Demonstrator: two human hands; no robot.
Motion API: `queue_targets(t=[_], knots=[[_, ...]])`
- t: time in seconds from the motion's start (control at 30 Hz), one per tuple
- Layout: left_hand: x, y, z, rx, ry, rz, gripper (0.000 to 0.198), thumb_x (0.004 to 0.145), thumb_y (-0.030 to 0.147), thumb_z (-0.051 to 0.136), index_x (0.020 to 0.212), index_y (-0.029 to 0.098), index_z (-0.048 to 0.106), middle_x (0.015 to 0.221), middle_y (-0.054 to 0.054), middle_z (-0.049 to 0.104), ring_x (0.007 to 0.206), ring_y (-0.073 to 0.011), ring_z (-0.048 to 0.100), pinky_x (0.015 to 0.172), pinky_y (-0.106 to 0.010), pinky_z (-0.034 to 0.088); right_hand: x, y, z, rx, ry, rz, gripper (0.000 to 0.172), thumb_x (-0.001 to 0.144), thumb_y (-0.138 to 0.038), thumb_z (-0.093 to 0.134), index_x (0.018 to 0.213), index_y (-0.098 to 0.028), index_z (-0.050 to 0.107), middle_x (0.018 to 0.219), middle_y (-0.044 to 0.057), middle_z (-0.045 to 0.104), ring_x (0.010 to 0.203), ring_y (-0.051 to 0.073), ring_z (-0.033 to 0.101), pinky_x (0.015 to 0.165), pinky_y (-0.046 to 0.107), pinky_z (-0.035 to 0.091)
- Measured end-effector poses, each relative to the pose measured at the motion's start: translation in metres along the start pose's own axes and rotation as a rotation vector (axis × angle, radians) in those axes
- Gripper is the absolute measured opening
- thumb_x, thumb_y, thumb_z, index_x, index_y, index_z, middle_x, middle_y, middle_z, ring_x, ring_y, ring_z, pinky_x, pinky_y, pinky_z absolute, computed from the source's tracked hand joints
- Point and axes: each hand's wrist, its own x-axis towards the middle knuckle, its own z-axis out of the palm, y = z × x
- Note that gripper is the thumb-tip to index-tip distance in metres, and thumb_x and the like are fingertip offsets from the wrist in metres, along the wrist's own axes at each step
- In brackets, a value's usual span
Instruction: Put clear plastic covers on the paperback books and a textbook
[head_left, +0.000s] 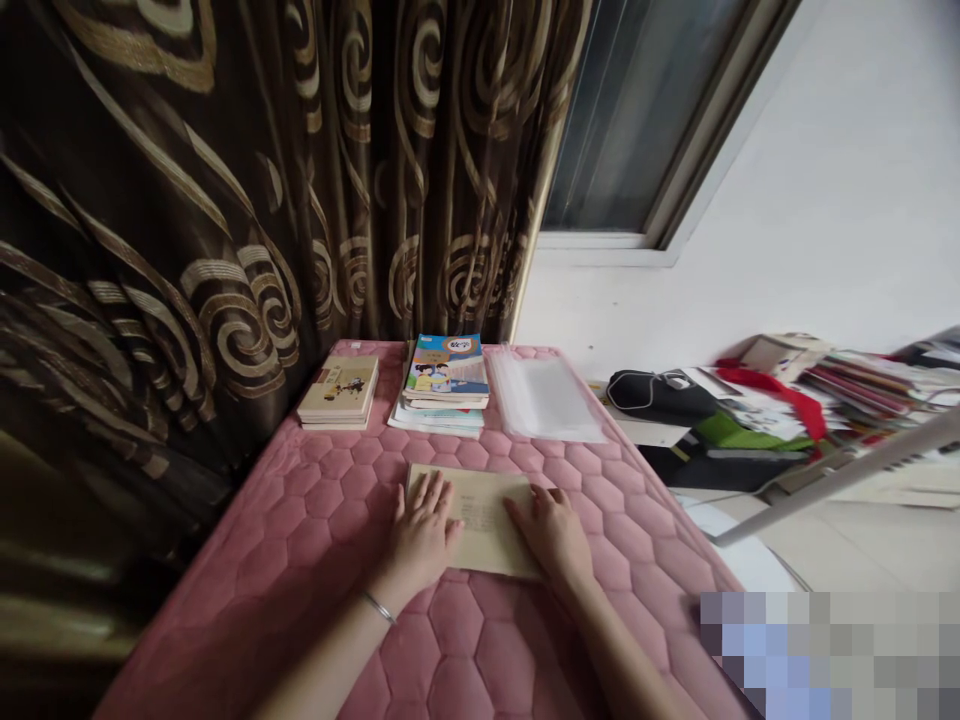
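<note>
A beige book (480,535) lies flat on the pink quilted cover in front of me, with faint print on its upper face. My left hand (427,525) rests palm down on the book's left part, fingers stretched out. At the right edge is my right hand (553,530), its thumb on the book and its slightly bent fingers by the edge; their tips are hard to make out. Beyond the hands, a stack of books with a blue textbook (448,365) on top stands in the middle. Left of it sits a small pile of beige books (339,392). Clear plastic sheets (549,398) lie to its right.
The pink quilted surface (315,560) carries all these things. A patterned dark curtain (247,230) hangs along the left and back. On the right, below a window (622,120), papers, a red cloth (780,395) and a black case (660,395) are heaped beside a pale bar (840,480).
</note>
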Motion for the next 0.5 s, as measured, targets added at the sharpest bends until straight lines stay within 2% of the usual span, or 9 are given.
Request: queue_targets(t=[0.1,0.23,0.37,0.5], knots=[[0.005,-0.005,-0.003,-0.014,0.018,-0.081,0.055,0.093,0.037,0.039,0.146,0.021,0.033,0.155,-0.008,0.026,0.144,-0.0287,0.018,0.114,-0.06,0.012,0.002,0.007,0.003,0.059,0.013,-0.033,0.037,0.084,-0.049,0.055,0.1,-0.017,0.065,0.1,0.011,0.061,0.086,0.022,0.061,0.08,0.032,0.048],[0.011,-0.014,-0.006,-0.027,-0.006,-0.187,0.063,0.09,0.042,0.045,0.146,0.015,0.032,0.156,-0.013,0.022,0.144,-0.0326,0.018,0.114,-0.057,0.017,0.002,0.009,0.004,0.131,0.03,-0.045,0.041,0.083,-0.049,0.056,0.105,-0.016,0.065,0.101,0.011,0.062,0.085,0.022,0.061,0.078,0.031,0.048],[0.015,-0.02,-0.014,-0.069,-0.029,-0.172,0.061,0.089,0.041,0.048,0.143,0.017,0.036,0.155,-0.013,0.025,0.143,-0.0322,0.022,0.114,-0.052,0.019,0.001,0.006,0.002,0.171,0.022,-0.03,0.041,0.083,-0.049,0.056,0.104,-0.016,0.066,0.101,0.011,0.062,0.083,0.021,0.061,0.078,0.031,0.049],[0.036,-0.025,-0.034,-0.115,-0.06,-0.124,0.048,0.084,0.034,0.057,0.128,0.016,0.05,0.146,-0.016,0.042,0.141,-0.0329,0.026,0.113,-0.054,0.017,0.001,0.006,0.002,0.185,0.01,-0.024,0.041,0.082,-0.049,0.056,0.103,-0.015,0.066,0.1,0.011,0.062,0.083,0.022,0.061,0.078,0.031,0.049]])
